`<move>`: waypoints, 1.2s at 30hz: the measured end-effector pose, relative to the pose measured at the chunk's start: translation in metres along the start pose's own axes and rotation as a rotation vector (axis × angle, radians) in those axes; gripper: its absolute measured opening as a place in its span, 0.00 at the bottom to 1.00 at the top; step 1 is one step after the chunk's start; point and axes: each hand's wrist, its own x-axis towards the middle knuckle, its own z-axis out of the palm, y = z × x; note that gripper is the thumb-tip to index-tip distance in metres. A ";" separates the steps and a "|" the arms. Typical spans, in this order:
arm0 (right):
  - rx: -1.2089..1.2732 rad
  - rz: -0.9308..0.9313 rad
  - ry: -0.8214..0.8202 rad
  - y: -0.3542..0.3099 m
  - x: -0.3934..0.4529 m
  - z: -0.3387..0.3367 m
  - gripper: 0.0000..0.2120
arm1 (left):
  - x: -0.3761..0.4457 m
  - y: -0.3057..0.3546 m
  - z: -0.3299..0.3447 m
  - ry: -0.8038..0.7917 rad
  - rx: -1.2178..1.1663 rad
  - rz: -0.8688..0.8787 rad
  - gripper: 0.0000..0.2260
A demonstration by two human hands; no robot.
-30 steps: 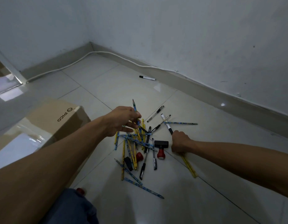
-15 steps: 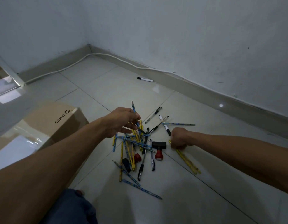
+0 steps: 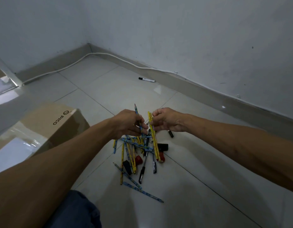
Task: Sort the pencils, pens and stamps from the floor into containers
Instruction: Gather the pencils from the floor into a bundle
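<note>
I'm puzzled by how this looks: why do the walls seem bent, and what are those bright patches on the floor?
Head view: the wide-angle lens bows the baseboard and stretches both forearms; the glossy floor tiles reflect light as glare spots near the baseboard and at far left; overall dim, bluish, slightly soft.

The pile of pencils, pens and stamps (image 3: pixel 137 155) lies on the floor (image 3: pixel 191 186), right of the cardboard box (image 3: pixel 48 127); one marker (image 3: pixel 146 79) lies behind, near the wall (image 3: pixel 191 38).

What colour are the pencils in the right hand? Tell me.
Yellow pencils, held in the right hand; head view shows them.
</note>
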 end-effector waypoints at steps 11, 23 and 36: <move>0.128 -0.044 -0.001 0.001 0.001 0.023 0.14 | -0.002 0.006 0.005 0.019 0.054 0.034 0.12; 0.181 -0.077 0.033 0.002 0.003 0.026 0.19 | 0.000 0.002 0.007 0.059 0.050 -0.031 0.11; 0.214 -0.109 0.067 0.002 0.004 0.031 0.17 | -0.001 0.004 0.012 0.051 0.129 -0.033 0.15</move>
